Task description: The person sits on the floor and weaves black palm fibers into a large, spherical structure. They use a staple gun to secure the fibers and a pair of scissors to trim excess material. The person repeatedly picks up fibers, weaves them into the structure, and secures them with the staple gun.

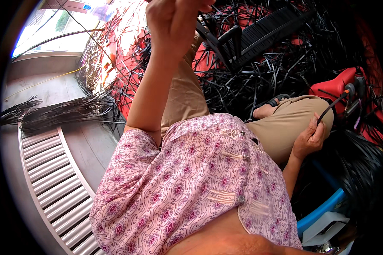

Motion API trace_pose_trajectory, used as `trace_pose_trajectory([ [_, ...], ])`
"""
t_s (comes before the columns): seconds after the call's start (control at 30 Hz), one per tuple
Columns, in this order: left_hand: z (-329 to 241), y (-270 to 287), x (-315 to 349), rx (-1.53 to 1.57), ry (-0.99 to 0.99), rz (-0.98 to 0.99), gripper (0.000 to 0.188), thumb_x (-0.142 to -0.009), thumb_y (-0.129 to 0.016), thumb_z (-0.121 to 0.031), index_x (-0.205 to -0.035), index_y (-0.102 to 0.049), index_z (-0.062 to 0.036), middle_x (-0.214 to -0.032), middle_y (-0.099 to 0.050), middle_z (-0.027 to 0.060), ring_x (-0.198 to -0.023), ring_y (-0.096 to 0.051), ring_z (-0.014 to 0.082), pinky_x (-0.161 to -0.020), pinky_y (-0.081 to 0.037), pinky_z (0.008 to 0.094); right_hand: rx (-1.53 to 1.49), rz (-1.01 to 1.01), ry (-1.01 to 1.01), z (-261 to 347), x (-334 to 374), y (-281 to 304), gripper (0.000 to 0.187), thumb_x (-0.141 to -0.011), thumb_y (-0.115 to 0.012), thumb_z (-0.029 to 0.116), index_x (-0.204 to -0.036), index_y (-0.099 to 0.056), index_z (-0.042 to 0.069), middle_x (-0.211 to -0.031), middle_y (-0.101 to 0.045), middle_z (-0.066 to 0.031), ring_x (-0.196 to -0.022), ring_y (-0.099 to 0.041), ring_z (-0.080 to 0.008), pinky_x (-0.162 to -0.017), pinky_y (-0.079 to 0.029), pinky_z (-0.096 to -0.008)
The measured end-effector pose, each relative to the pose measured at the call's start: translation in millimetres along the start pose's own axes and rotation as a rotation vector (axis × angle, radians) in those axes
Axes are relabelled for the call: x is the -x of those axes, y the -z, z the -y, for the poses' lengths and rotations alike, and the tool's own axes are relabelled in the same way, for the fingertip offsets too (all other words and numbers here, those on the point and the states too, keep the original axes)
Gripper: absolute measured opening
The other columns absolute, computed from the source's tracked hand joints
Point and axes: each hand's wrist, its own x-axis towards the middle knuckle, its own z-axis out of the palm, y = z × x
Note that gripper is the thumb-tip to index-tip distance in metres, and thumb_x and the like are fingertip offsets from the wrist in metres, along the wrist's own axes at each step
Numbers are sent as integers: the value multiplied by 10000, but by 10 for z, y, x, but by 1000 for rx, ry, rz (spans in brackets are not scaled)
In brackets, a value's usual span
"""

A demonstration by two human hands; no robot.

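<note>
My left hand (172,21) is raised high at the top of the view, fingers closed around a thin black strip (204,32) that runs down toward a black woven frame (259,34). My right hand (310,138) rests on my right knee and grips a black strip or cable (334,104) that curves up to the right toward a red tool (340,85). I am sitting, in a pink patterned shirt (200,178) and tan trousers (187,93), with a sandalled foot (270,108) among the strips.
A tangled heap of black strips (259,80) covers a red surface ahead. A bundle of dark strips (59,112) lies on the floor at left, beside a ribbed metal grating (51,178). Blue plastic (323,208) sits at lower right.
</note>
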Motion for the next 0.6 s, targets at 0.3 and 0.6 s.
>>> trace_pose_trajectory([
  [0.3,-1176,947,41,72,-565,-131,715,-970,-271,-587,-915,-682,-4,-781,-661,170,-846,-651,270,-804,-514,386,30,2,39,-13,-48,-49,205,-998,-551,169,-1010,-709,38,-919,-708,-109,-785,-670,-295,-682,-515,-363],
  [0.6,-1624,1213,261,263,-575,-167,600,-933,-334,-508,-906,-661,-6,-798,-628,151,-849,-628,262,-816,-484,383,47,-7,34,-15,-74,-51,237,-1001,-549,215,-979,-710,42,-890,-702,-118,-768,-666,-309,-669,-509,-392],
])
